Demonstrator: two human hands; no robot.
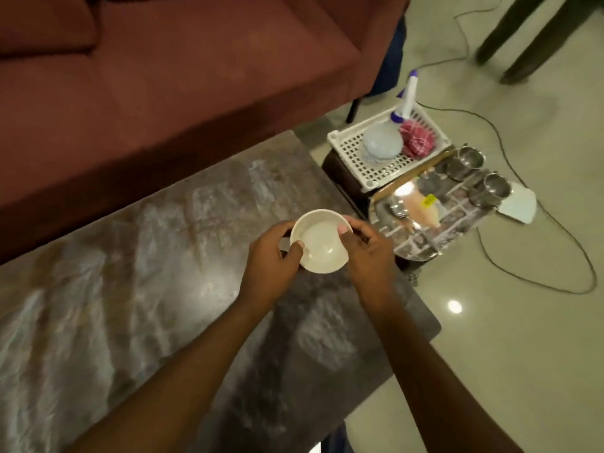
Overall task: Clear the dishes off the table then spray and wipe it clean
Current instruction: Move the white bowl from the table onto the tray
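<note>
A white bowl [322, 243] is held above the far right part of the dark marble table [130, 289]. My left hand [271, 259] grips its left rim with the thumb inside the bowl. My right hand [366, 253] grips the right rim, thumb over the edge. Beyond the table's right end, a white plastic basket [353, 148] holds a spray bottle [407, 96], a pale blue bowl turned upside down [382, 143] and a red cloth [418, 138]. Beside it a steel tray [425, 207] carries steel cups [496, 188] and a spoon.
A maroon sofa [163, 76] runs along the table's far side. A black cable [539, 256] loops over the pale tiled floor at the right. Dark chair legs [529, 37] stand at the top right. A white paper [519, 207] lies next to the tray.
</note>
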